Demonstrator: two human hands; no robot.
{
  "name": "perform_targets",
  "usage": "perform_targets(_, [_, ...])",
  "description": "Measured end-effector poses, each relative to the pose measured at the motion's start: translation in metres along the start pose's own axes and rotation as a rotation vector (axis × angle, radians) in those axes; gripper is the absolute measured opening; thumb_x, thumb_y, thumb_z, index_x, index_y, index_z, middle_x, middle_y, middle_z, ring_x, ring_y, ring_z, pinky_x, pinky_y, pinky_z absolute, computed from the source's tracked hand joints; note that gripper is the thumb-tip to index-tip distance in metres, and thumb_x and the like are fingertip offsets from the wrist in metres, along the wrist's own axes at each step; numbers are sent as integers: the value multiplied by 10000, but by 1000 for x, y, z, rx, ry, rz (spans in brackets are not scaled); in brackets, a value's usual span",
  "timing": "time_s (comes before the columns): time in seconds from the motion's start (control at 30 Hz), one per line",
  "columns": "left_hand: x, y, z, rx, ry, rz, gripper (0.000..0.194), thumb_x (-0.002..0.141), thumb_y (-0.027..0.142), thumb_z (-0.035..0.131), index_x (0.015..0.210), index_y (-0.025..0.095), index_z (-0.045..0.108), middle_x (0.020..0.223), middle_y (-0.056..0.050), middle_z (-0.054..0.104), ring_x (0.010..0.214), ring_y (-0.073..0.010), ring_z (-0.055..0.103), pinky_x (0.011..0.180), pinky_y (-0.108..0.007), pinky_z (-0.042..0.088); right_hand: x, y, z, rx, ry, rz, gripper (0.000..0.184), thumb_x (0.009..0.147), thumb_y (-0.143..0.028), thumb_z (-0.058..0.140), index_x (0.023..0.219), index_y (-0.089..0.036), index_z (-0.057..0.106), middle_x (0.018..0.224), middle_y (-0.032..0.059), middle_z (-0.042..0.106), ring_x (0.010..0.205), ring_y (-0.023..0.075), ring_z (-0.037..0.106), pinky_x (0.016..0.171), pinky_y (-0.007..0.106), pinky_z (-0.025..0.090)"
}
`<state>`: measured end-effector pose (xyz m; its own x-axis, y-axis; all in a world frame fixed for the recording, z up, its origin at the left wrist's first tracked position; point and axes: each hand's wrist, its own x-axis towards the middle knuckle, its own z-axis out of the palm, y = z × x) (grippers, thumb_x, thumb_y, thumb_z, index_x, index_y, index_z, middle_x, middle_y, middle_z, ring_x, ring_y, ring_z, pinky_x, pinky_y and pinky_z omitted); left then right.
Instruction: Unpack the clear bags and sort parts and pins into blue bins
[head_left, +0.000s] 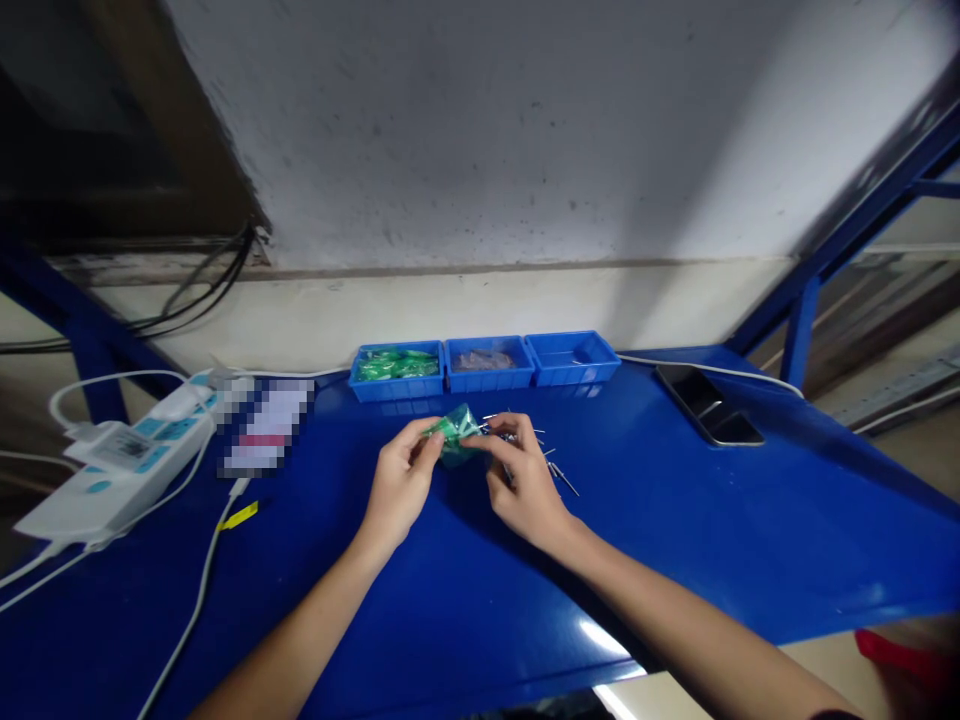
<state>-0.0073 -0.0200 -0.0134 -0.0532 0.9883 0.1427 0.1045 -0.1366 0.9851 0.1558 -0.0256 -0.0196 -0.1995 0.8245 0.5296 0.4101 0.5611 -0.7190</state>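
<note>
Green-tinted clear plastic bag [461,425] held just above the blue tabletop [675,540], short of the far edge and roughly midway between its sides. Green matter shows inside or behind the film; which, cannot be told.

Left hand [403,468]: thumb and fingers pinch the bag's left side. Right hand [525,480]: fingers bent, a fingertip at the bag's right side; whether it grips the film or a thin metal piece there cannot be told.

Thin metal pins [564,480]: loose, scattered on the tabletop beside and partly behind the right hand, count obscured.

Three blue plastic bins stand in a row along the far edge, beyond the hands. Left bin [397,390]: heaped with shiny green packets [397,364]. Middle bin [491,380]: brownish contents [484,360] under clear film, kind unclear. Right bin [577,374]: a small pale piece on its floor, otherwise bare blue plastic.

Smartphone [709,405]: lying toward the far right corner, screen dark. Left edge: white power strip [67,515] with a white adapter [124,447] plugged in; nearby, a white cable [199,610] bearing a yellow tag [240,516].
</note>
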Motion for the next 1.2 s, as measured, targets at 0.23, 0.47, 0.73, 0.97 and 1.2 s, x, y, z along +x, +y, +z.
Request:
perform_targets(0.23, [-6, 3, -3, 422, -60, 575, 251, 869, 142, 509, 986, 266, 694, 1014, -36, 670, 987, -186, 587, 892, -331, 454, 12, 2, -3, 586, -68, 575, 477, 889, -520, 355, 744, -148, 616, 661, 36, 565, 608, 140, 526, 612, 281, 448])
perform_targets(0.47, [-9, 3, 4, 510, -211, 632, 229, 837, 132, 542, 937, 262, 701, 1023, -51, 640, 1031, -206, 531, 899, -364, 435, 12, 4, 0, 632, 84, 592, 270, 766, -443, 601, 822, -179, 593, 676, 3, 572, 549, 116, 492, 505, 233, 414])
perform_targets(0.73, [-2, 6, 4, -74, -68, -142, 436, 855, 515, 467, 892, 129, 666, 797, -76, 647, 677, -149, 574, 613, -249, 423, 11, 4, -7, 260, 112, 224, 131, 851, -293, 518, 898, -210, 608, 840, 38, 636, 718, 163, 582, 661, 300, 471])
perform_targets(0.97, [1, -1, 1, -35, -8, -108, 237, 770, 370, 639, 902, 173, 647, 815, -34, 656, 725, -149, 588, 633, -234, 418, 2, 6, 1, -43, -3, -21, 240, 789, -124, 506, 931, -223, 671, 1087, 96, 513, 1036, 227, 509, 906, 412, 423])
perform_targets(1.2, [-8, 4, 4, 417, -120, 459, 144, 843, 235, 551, 880, 239, 690, 891, -48, 659, 858, -188, 594, 797, -311, 452, 11, 1, -4, 390, -51, 451, 467, 915, -479, 337, 850, -145, 656, 691, 33, 538, 584, 129, 492, 514, 246, 433])
